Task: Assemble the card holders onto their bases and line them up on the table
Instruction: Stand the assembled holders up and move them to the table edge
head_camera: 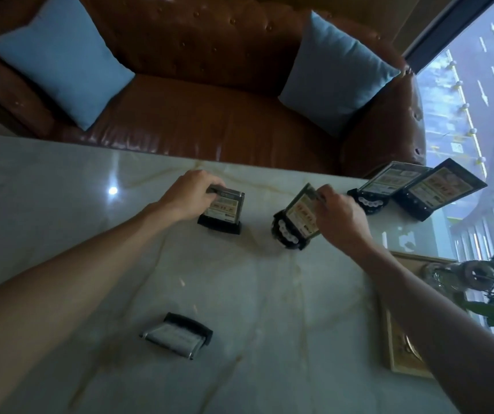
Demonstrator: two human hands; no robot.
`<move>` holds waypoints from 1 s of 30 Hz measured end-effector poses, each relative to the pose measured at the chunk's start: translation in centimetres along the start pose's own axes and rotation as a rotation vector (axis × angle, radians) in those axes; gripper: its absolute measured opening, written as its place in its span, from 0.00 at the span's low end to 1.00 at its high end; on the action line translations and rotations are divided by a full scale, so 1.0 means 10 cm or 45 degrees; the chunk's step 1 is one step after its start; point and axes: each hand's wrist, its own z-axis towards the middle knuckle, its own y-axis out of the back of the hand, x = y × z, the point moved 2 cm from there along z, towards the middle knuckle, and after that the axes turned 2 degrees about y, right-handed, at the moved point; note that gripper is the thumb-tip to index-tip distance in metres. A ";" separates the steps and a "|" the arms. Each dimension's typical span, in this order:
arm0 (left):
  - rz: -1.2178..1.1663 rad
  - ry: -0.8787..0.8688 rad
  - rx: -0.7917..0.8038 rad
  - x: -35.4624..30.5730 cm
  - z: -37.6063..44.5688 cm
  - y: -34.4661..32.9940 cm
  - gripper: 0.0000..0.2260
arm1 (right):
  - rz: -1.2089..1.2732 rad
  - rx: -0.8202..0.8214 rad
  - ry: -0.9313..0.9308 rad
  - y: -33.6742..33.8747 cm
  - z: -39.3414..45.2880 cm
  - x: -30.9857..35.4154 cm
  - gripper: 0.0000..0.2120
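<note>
My left hand (190,194) grips the top of a card holder (223,206) that stands upright in its black base (219,228) on the marble table (60,204). To its right, my right hand (339,218) holds a second card holder (301,213) by its upper edge; this one is tilted, with its black base (287,236) showing white dots. Two assembled holders (389,182) (441,186) lean side by side at the far right of the table. Another holder with a base (177,334) lies flat near me.
A brown leather sofa (209,115) with two blue cushions (60,58) (338,73) runs along the table's far edge. At the right sit a glass vase with a plant (448,276) and a gold-framed tray (401,348). A window (484,115) fills the right side.
</note>
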 end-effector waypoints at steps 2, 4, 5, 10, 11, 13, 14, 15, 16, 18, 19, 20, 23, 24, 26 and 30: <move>-0.009 -0.033 -0.014 -0.17 0.21 -0.06 0.10 | 0.006 -0.088 -0.046 0.11 0.19 -0.16 0.07; -0.004 -0.061 -0.021 -0.33 0.44 -0.13 0.10 | 0.043 -0.134 -0.083 0.20 0.39 -0.30 0.09; -0.002 -0.075 -0.025 -0.41 0.54 -0.17 0.10 | 0.054 -0.147 -0.094 0.24 0.48 -0.36 0.09; -0.018 -0.152 -0.041 -0.79 1.01 -0.38 0.11 | 0.057 -0.193 -0.120 0.33 0.83 -0.63 0.10; -0.005 -0.164 -0.046 -0.85 1.09 -0.42 0.11 | 0.046 -0.198 -0.120 0.34 0.89 -0.68 0.09; 0.005 -0.175 -0.038 -0.94 1.24 -0.51 0.11 | 0.044 -0.200 -0.135 0.34 0.97 -0.79 0.09; 0.006 -0.172 -0.031 -0.97 1.31 -0.55 0.11 | 0.055 -0.193 -0.143 0.33 1.00 -0.84 0.09; 0.009 -0.170 -0.022 -0.99 1.37 -0.58 0.11 | 0.063 -0.183 -0.150 0.32 1.03 -0.88 0.09; 0.009 -0.170 -0.008 -1.01 1.43 -0.62 0.12 | 0.066 -0.174 -0.158 0.30 1.05 -0.91 0.10; 0.008 -0.179 0.015 -1.04 1.52 -0.67 0.12 | 0.068 -0.159 -0.165 0.26 1.08 -0.97 0.10; 0.006 -0.184 0.017 -1.05 1.56 -0.69 0.12 | 0.066 -0.149 -0.163 0.24 1.09 -1.00 0.10; 0.001 -0.187 0.015 -1.05 1.59 -0.70 0.12 | 0.063 -0.141 -0.158 0.22 1.10 -1.01 0.11; -0.016 -0.185 0.025 -1.06 1.65 -0.71 0.12 | 0.041 -0.153 -0.142 0.20 1.14 -1.03 0.11; -0.020 -0.181 0.044 -1.06 1.66 -0.71 0.12 | 0.034 -0.161 -0.143 0.20 1.15 -1.03 0.12; -0.033 -0.165 0.081 -1.05 1.66 -0.70 0.11 | 0.032 -0.163 -0.153 0.19 1.15 -1.01 0.12; -0.091 -0.102 0.091 -1.05 1.58 -0.69 0.14 | 0.049 -0.116 -0.186 0.19 1.11 -1.02 0.11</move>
